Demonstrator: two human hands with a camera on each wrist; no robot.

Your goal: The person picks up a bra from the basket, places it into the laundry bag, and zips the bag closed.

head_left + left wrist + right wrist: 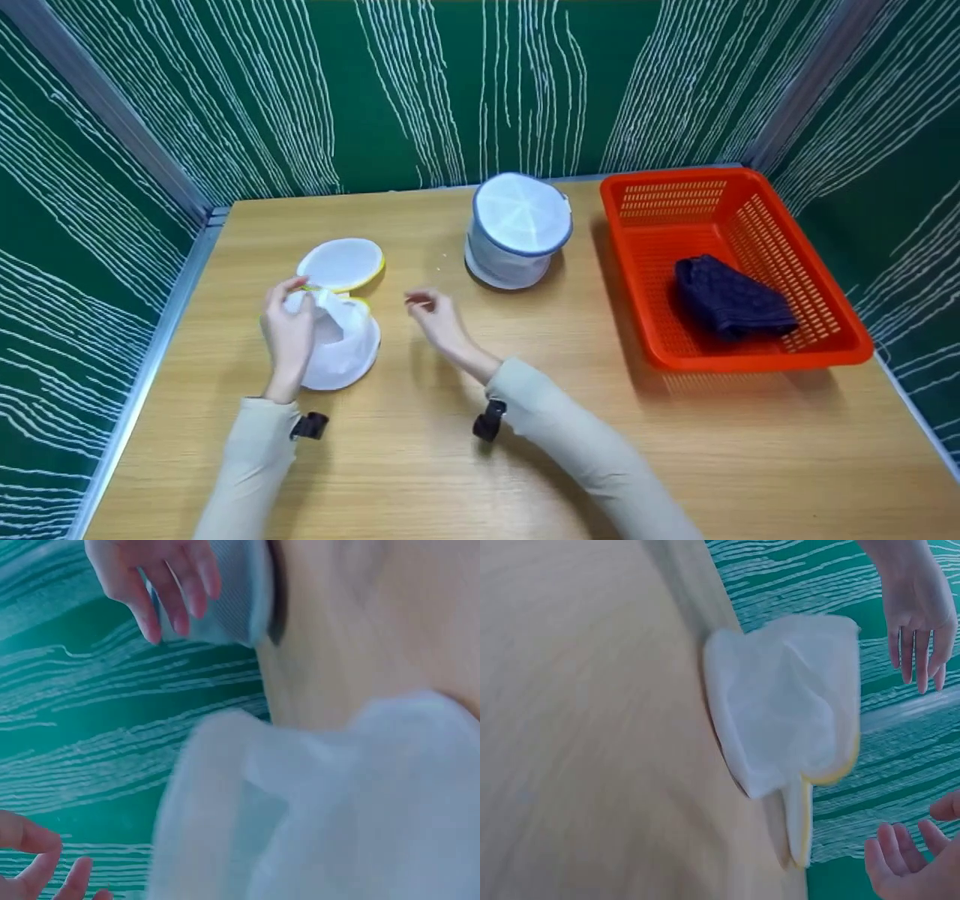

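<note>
On the left of the table sits a white mesh laundry bag [337,367] with yellow trim, its round lid [341,262] folded back away from me. My left hand [289,330] is over the bag's left side, fingertips close to its rim in the head view. In the right wrist view, that hand [922,607] hangs apart from the white fabric with fingers loosely bent. My right hand [439,322] hovers to the right of the bag, fingers relaxed and holding nothing. The bag [390,802] looms large and blurred in the left wrist view.
A second white mesh bag [523,214], cylindrical with blue-grey trim, stands upright at the back middle. To the right is an orange-red plastic basket [750,364] holding a dark navy cloth item [731,296]. Green walls with white lines border the table [480,480].
</note>
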